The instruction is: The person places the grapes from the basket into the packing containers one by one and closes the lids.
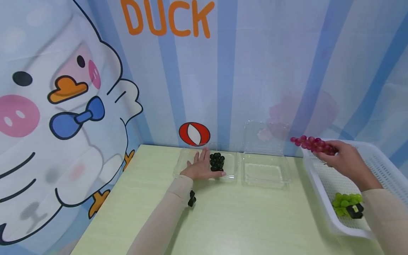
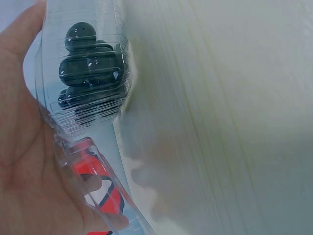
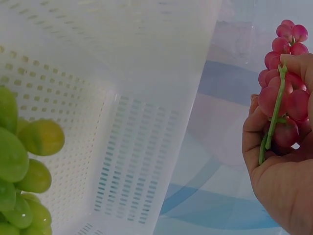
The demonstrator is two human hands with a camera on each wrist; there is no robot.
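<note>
A bunch of red grapes (image 1: 310,143) is gripped in my right hand (image 1: 345,163), raised over the far left rim of a white basket (image 1: 322,198). The right wrist view shows its green stem (image 3: 277,107) lying along the grapes. My left hand (image 1: 199,168) lies against a clear plastic box (image 1: 232,166) on the table, fingers straight and thumb spread out. Inside that box sits a bunch of black grapes (image 2: 93,66), seen through the clear wall in the left wrist view. Green grapes (image 1: 342,203) lie in the basket, partly hidden by the right wrist.
A second clear plastic box (image 1: 266,173) stands beside the first, its lid (image 1: 266,136) raised against the striped backdrop (image 1: 258,71). The pale table (image 1: 242,219) ends at this backdrop. A duck picture (image 1: 73,141) covers the left side.
</note>
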